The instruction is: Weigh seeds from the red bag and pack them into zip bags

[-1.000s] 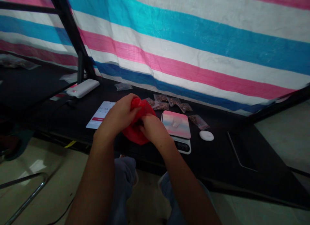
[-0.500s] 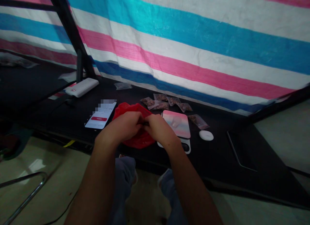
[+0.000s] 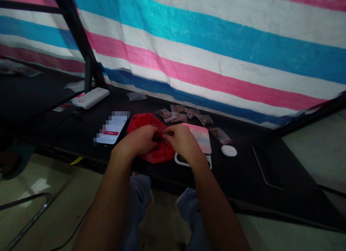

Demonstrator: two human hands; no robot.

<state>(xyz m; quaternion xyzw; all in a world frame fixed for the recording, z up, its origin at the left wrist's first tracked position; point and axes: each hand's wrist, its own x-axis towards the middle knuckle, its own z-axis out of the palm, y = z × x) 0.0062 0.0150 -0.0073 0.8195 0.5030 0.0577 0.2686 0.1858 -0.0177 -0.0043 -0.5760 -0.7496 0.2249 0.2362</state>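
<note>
An open red plastic bag [image 3: 159,156] holds small dark-brown dried pieces, whose kind I cannot make out. My left hand [image 3: 143,138] reaches over its left side, fingers curled down at the pieces; what they hold is hidden. Above the bag's right edge, my right hand [image 3: 180,137] pinches some dried brown pieces [image 3: 169,133] between thumb and fingers. Right of the bag is a small white scale [image 3: 178,160] with a pink-and-blue top [image 3: 204,137], partly covered by my right hand and wrist. A clear, faint item seems to lie on that top.
Several small clear zip bags of brown pieces [image 3: 178,117] lie behind the scale, and another filled bag [image 3: 220,135] is to its right. A lit phone [image 3: 110,132], white power bank [image 3: 92,97], white oval case [image 3: 229,151] and dark tablet-like device [image 3: 266,168] rest on the black table.
My hands have drawn apart over the red bag, exposing the pieces inside. My right hand has shifted slightly up and right, and the brown pieces in its pinch now show.
</note>
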